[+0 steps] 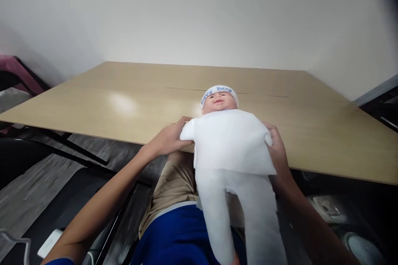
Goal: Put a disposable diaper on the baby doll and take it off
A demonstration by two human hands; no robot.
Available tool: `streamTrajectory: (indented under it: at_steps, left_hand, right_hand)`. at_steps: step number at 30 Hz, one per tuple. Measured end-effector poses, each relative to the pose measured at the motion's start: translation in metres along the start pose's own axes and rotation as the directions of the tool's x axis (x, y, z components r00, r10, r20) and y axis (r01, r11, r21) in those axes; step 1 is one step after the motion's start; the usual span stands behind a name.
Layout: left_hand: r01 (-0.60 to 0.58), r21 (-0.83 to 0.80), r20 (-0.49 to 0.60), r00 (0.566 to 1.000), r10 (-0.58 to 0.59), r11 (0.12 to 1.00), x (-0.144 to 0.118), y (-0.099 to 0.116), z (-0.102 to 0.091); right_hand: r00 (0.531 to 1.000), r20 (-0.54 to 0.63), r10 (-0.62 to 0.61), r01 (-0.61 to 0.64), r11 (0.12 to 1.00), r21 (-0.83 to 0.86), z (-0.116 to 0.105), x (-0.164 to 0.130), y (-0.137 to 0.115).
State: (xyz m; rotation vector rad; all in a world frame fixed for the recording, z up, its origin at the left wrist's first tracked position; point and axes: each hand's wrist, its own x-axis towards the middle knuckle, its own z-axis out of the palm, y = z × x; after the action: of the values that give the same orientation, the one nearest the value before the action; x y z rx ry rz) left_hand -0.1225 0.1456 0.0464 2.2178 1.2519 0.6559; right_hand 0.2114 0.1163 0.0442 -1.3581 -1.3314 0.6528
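A baby doll [234, 143] in a white top and white trousers lies face up, its head over the table's near edge and its legs toward my body. Blue lettering reading "Happy Baby" runs across its white headband [217, 90]. My left hand [172, 136] is closed around the doll's sleeve on the left side. On the other side, my right hand [278, 149] grips the opposite sleeve, with most of its fingers hidden behind the doll. The doll's feet are mostly out of view at the bottom.
A light wooden table [149, 83] spans the view, with a white wall [186, 16] behind it. At the lower left are a black chair [71, 198] and a white device [49, 243] with a cable. Blurred items [329, 209] sit below the table at right.
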Motion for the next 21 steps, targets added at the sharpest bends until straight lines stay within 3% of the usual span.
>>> streamTrajectory:
  at_steps: [2, 4, 6, 9, 13, 21]
  left_hand:
    - [0.009, 0.011, 0.021, 1.0, -0.01, 1.0, 0.011, -0.007, -0.002]
    - [0.017, 0.03, 0.043, 0.999, -0.018, 0.999, 0.02, -0.013, -0.005]
    - [0.016, 0.056, 0.075, 0.997, -0.021, 0.998, 0.028, -0.018, -0.007]
    - [0.006, 0.106, 0.123, 0.992, -0.02, 0.994, 0.038, -0.024, -0.005]
    - [-0.004, 0.138, 0.142, 0.99, -0.015, 0.99, 0.043, -0.03, -0.003]
    - [0.1, 0.253, 0.065, 0.991, -0.12, 0.962, 0.03, -0.065, -0.021]
  right_hand:
    - [0.991, 0.124, -0.042, 0.074, 0.963, -0.261, -0.021, 0.014, 0.0]
    - [0.961, 0.264, -0.084, 0.21, 0.841, -0.498, -0.041, 0.028, 0.001]
    - [0.924, 0.377, -0.064, 0.302, 0.727, -0.617, -0.056, 0.041, 0.005]
    - [0.885, 0.465, -0.003, 0.354, 0.653, -0.67, -0.065, 0.055, 0.015]
    - [0.878, 0.478, 0.034, 0.336, 0.667, -0.665, -0.07, 0.062, 0.031]
    - [0.927, 0.372, 0.046, 0.216, 0.746, -0.63, -0.09, 0.069, 0.069]
